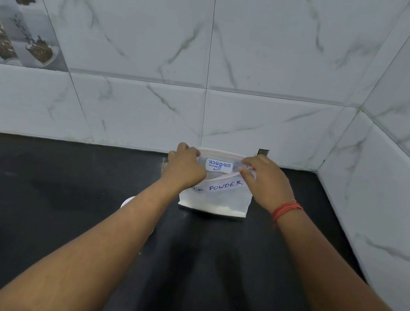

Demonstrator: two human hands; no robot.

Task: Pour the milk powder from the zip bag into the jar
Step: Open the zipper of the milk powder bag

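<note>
Reaching out over the black tabletop (pixel 57 213), both hands are clamped on the zip bag (pixel 214 199) standing near the back edge: left hand (pixel 186 168) pinches one top corner, right hand (pixel 265 183) the other, mouth partly open. Seal runs left-right; the jar's probably that white thing (pixel 127 202) under the left arm, can't tell.

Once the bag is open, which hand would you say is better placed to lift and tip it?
Probably the right hand: it already pinches the zip bag's near lip. The left hand grips the other top corner, nearer the white object half hidden under its forearm.
</note>
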